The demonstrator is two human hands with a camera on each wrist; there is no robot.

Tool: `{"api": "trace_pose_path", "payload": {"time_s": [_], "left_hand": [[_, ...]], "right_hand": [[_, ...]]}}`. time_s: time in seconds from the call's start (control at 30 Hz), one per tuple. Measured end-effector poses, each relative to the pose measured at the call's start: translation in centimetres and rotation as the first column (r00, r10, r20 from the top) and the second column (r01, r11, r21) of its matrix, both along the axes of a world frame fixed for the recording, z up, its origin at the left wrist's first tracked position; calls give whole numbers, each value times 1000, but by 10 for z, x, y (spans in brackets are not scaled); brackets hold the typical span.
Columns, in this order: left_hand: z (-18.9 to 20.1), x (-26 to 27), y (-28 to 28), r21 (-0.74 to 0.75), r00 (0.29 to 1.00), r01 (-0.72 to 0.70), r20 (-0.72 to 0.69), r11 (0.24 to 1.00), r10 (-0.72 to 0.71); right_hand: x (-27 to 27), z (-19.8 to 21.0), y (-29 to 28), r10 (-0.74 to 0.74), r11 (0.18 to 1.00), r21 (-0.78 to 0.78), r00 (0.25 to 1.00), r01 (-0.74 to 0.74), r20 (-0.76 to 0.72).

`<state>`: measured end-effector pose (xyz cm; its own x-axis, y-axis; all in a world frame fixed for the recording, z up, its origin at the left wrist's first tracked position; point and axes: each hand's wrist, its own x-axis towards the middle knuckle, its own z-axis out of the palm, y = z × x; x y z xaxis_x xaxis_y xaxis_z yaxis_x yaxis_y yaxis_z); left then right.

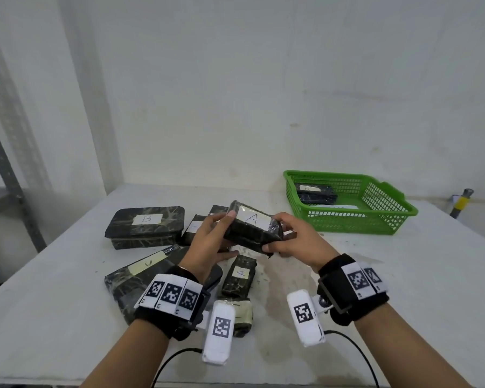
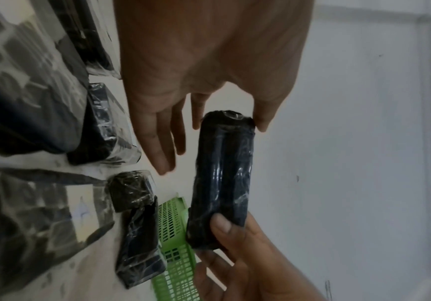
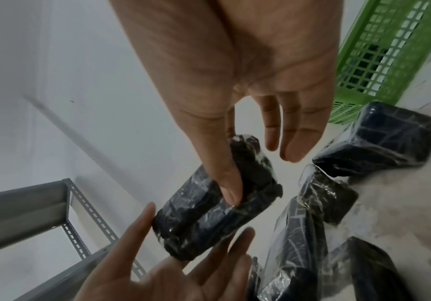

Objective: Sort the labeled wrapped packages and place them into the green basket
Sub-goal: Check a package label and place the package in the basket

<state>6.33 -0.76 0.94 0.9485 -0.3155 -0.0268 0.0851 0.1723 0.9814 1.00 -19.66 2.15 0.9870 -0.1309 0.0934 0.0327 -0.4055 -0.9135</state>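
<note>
2 hands [image 1: 207, 242] [image 1: 294, 239] on 1 package [image 1: 251, 228]; 2 packages [image 1: 315, 193] inside green basket [image 1: 387, 217]

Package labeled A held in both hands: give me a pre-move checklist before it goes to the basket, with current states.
1. Label on the held package reads A: ok.
2. Right hand grips its end: ok.
3. Left hand supports the other end: ok.
4. Green basket has free floor space: ok.
5. Label of the package in the basket matches: cannot tell.
6. Package lifted off the table: ok.
</note>
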Motion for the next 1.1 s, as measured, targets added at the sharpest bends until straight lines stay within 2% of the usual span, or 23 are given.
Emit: {"api": "trace_pose_path", "payload": {"time_s": [0.13,0.27,0.33,0.4,0.47,0.57,0.63,0.7,0.83,0.9,1.0,1.1], "left_hand": [[7,-7,7,-70,998,39,44,997,-36],[0,-12,10,-130,998,9,62,991,-1],[-4,-17,9,-165,997,-10,75,986,23],[-8,-20,7,-193,995,-34,85,981,51],[-9,-22,5,-210,993,-48,92,976,69],[-12,-26,8,-194,990,-27,133,981,53],[-11,-32,10,-165,982,66,184,984,-35],[-12,-36,11,-136,974,104,216,985,-73],[-15,-34,10,-89,950,-20,308,996,47],[-17,-35,10,-41,927,-46,371,998,58],[-14,-41,12,-59,922,-4,386,998,27],[-10,-51,16,-108,943,94,329,990,-53]], "right_hand": [[-10,-1,5,5,999,43,1000,-4,-10],[-20,-7,9,94,967,242,995,-85,-24],[-25,-8,14,150,893,433,989,-126,-20],[-27,-9,21,176,779,614,984,-128,-18],[-25,-12,25,171,694,712,985,-103,-24],[-22,-18,30,71,674,737,997,-52,6],[-23,-23,35,-17,671,741,1000,-2,17],[-26,-28,39,-34,679,734,999,4,26],[-34,-27,46,-22,703,711,999,-12,39],[-37,-24,49,-28,735,678,999,-2,33],[-40,-22,54,-123,753,654,992,66,41],[-43,-23,56,-153,778,623,986,83,60]]}}
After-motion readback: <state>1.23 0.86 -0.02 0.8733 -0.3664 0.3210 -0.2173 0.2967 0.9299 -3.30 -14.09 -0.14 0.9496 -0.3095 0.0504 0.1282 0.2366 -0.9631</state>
